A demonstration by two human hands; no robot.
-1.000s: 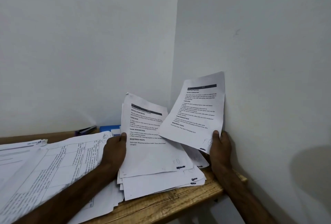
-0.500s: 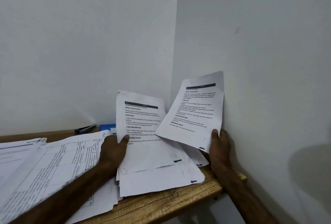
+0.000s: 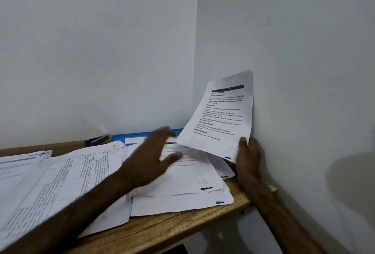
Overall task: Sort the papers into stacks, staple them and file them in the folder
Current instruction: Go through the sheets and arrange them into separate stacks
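- Your right hand (image 3: pixel 248 153) gripped the printed sheet (image 3: pixel 224 111) at its lower right corner. The thumb pressed on the front face, and the fingers behind the sheet were hidden.
- That sheet stood raised and tilted, with its right edge close along the right wall (image 3: pixel 304 71). I could not tell whether paper and wall touched. Its lower left corner hung above the stack of papers (image 3: pixel 188 176).
- Your left hand (image 3: pixel 154 152) held nothing. Its fingers were stretched out and spread, thumb apart, above the stack. The hand was blurred, so I could not tell whether it touched the top page.
- The stack lay flat on the right end of the wooden table (image 3: pixel 172 228), its pages fanned unevenly. The lowest page reached close to the table's front edge. Dark marks showed at the bottom right corners of several pages.
- The blue folder (image 3: pixel 140 135) lay at the back of the table against the rear wall (image 3: pixel 101 50). It was partly hidden behind your left hand and the raised sheet, and a white strip showed on it.
- The stapler (image 3: pixel 97 139), dark in colour, lay just left of the folder, near the rear wall.
- Large ruled sheets (image 3: pixel 67 178) with grid lines and small print covered the left part of the table. They ran under your left forearm and met the stack's left edge.
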